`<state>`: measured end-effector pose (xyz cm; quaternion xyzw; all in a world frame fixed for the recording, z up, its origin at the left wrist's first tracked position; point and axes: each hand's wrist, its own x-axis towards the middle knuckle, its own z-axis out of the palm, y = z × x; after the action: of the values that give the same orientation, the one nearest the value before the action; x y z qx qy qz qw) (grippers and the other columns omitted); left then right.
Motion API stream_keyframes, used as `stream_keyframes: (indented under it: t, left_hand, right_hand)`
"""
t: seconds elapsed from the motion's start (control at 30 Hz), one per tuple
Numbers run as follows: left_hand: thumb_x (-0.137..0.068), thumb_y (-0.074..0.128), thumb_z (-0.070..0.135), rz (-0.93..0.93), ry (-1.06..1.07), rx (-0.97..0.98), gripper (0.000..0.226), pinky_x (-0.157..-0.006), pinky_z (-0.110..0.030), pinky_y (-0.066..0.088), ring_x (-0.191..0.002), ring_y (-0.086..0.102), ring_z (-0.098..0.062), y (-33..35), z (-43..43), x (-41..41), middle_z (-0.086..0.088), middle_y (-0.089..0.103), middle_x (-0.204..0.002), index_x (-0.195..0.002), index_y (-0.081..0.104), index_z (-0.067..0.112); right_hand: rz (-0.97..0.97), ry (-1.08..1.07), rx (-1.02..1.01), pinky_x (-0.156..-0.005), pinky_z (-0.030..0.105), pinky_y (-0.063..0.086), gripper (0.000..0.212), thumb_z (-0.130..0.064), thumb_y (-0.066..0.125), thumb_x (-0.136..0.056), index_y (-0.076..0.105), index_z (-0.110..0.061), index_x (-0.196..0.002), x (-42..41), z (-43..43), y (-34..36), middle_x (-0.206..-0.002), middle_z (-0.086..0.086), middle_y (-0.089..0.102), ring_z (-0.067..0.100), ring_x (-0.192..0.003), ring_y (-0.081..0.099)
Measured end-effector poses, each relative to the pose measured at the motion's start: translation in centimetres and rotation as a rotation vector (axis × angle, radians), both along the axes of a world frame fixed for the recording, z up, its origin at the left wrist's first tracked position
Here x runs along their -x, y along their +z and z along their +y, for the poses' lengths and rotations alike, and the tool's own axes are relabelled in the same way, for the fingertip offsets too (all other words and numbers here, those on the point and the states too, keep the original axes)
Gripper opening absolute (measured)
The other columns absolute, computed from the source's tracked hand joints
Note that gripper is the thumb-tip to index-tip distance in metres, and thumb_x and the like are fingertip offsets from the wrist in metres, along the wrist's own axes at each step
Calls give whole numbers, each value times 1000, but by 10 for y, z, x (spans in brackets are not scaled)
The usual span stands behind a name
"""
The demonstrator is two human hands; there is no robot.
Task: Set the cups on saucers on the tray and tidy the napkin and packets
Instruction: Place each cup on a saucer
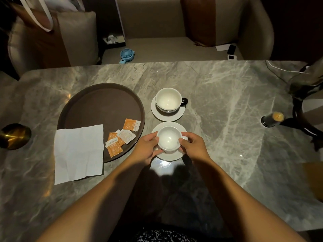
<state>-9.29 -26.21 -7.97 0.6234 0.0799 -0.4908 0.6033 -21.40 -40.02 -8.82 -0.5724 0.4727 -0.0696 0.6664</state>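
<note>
Here my left hand (148,147) is curled round the left side of the near white cup (169,141), and my right hand (194,145) pinches its right side at the handle, so both hands are gripping that cup. It sits over the near saucer (172,156), which lies on the marble table (227,102) just off the right rim of the tray; I cannot tell whether the cup rests on the saucer or is lifted clear of it. To the left, the white napkin (78,152) lies unfolded, its far part over the near left rim of the round brown tray (101,105) and the rest on the table. The packets (120,137), orange and white, are scattered loosely inside the tray by its near right rim, some of them overlapping. Beyond my hands the far cup (168,98), white inside with a dark handle pointing right, stands on the far saucer (167,114), just beside the tray's right rim and almost touching the near saucer. At the table's left edge stands a brass object (14,136). Past the far edge a small blue fan (127,55) lies on the seat.
</note>
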Motion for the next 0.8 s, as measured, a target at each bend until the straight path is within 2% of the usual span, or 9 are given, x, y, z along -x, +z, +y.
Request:
stream_keyframes:
  t: [0.13, 0.2, 0.27, 0.33, 0.4, 0.53, 0.63, 0.73, 0.8]
  left_hand:
    - [-102, 49, 12, -70, -17, -34, 27, -70, -28, 61, -96, 68, -12, -1, 2, 1, 12, 70, -103, -99, 69, 29]
    - [-102, 50, 14, -107, -50, -53, 25, -78, -29, 58, -97, 67, -9, -3, 3, 1, 15, 69, -104, -105, 69, 29]
    - [-102, 51, 15, -128, -73, -69, 25, -87, -32, 52, -102, 63, -10, -5, 3, 1, 14, 67, -109, -120, 65, 25]
    - [-101, 52, 16, -150, -78, -78, 28, -89, -32, 50, -103, 61, -10, -6, 3, 1, 14, 66, -110, -125, 63, 24]
    - [-101, 52, 16, -164, -77, -83, 25, -85, -30, 51, -102, 62, -9, -6, 4, 2, 13, 66, -110, -120, 63, 28]
    - [-101, 53, 17, -157, -100, -79, 23, -81, -32, 56, -103, 65, -12, -5, 5, 0, 7, 68, -114, -116, 64, 30]
    - [-100, 54, 17, -138, -95, -110, 26, -84, -38, 58, -108, 65, -19, -2, 4, -2, -2, 67, -122, -125, 63, 21]
    - [-99, 57, 25, -117, -117, -159, 21, -75, -38, 61, -104, 68, -23, 5, 5, -8, -8, 70, -117, -117, 66, 21]
    - [-97, 60, 28, -135, -149, -191, 19, -73, -39, 62, -102, 69, -27, 13, 6, -18, -12, 71, -113, -113, 68, 21]
  right_hand:
    - [24, 15, 27, -84, 44, 62, 23, -17, 69, -90, 71, -21, -112, 2, 1, -3, -117, 11, 66, 30, -105, 67]
    - [25, 12, 32, -81, 42, 63, 24, -16, 68, -91, 70, -19, -115, 2, 1, -3, -119, 11, 64, 30, -106, 66]
    - [33, -1, 56, -80, 42, 63, 23, -15, 67, -91, 70, -19, -113, 3, 2, -1, -119, 11, 64, 30, -105, 66]
    - [43, -16, 89, -80, 44, 63, 21, -15, 66, -92, 70, -18, -113, 2, 4, 1, -116, 10, 65, 30, -102, 66]
    - [54, -15, 112, -80, 44, 63, 22, -15, 66, -92, 69, -18, -114, 1, 5, 3, -114, 9, 65, 29, -100, 67]
    - [49, 15, 130, -79, 42, 63, 21, -18, 65, -93, 68, -18, -114, 4, 6, 6, -110, 7, 68, 27, -96, 68]
    - [49, 26, 162, -86, 42, 59, 23, -19, 67, -90, 71, -19, -113, 8, 3, 9, -109, 3, 69, 22, -97, 66]
    - [51, 66, 217, -93, 35, 53, 33, -20, 71, -89, 68, -16, -122, 10, -4, 9, -119, 0, 67, 18, -106, 62]
    - [57, 75, 251, -93, 30, 49, 34, -18, 72, -87, 67, -14, -121, 8, -11, 12, -115, -2, 67, 17, -107, 62]
